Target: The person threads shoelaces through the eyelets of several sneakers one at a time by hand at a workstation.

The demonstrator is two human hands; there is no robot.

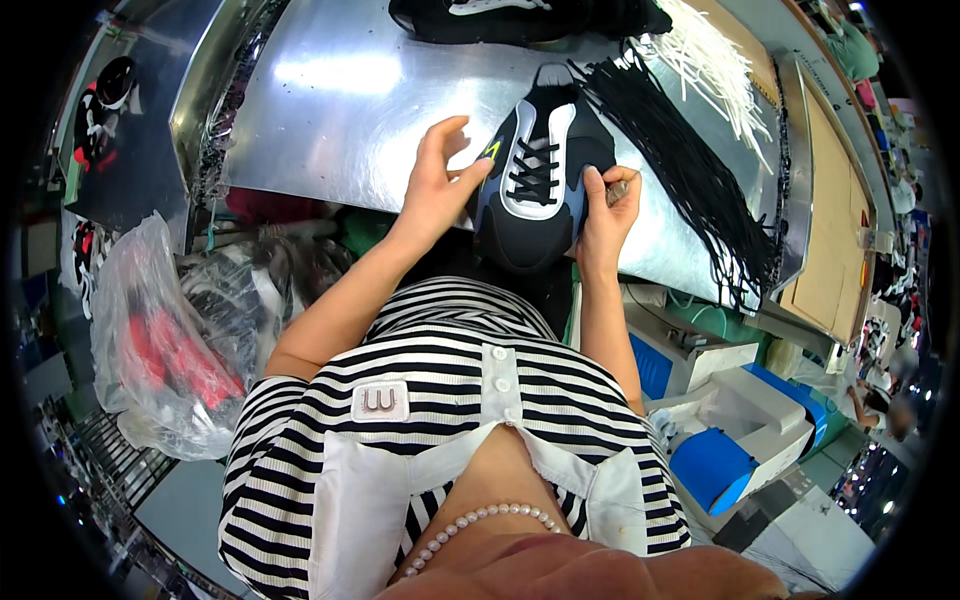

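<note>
A black and dark blue shoe upper (540, 240) with a silver-white eyestay lies at the near edge of the metal table, toe toward me. Black shoelace (534, 170) crosses through its eyelets. At its left side is my left hand (435, 185), open with fingers apart, the thumb tip at the yellow mark. My right hand (608, 215) is closed at the upper's right side, its thumb against the edge. A short brownish-grey piece, like the end of a small tool (617, 191), sticks out between the fingers; the rest is hidden.
Bundles of black laces (685, 165) and white laces (705, 70) lie right of the upper. More black shoe uppers (490, 28) are at the far edge. The metal table (330, 120) has raised side edges. Plastic bags (165, 350) hang at left; a white-and-blue machine (740, 420) stands at right.
</note>
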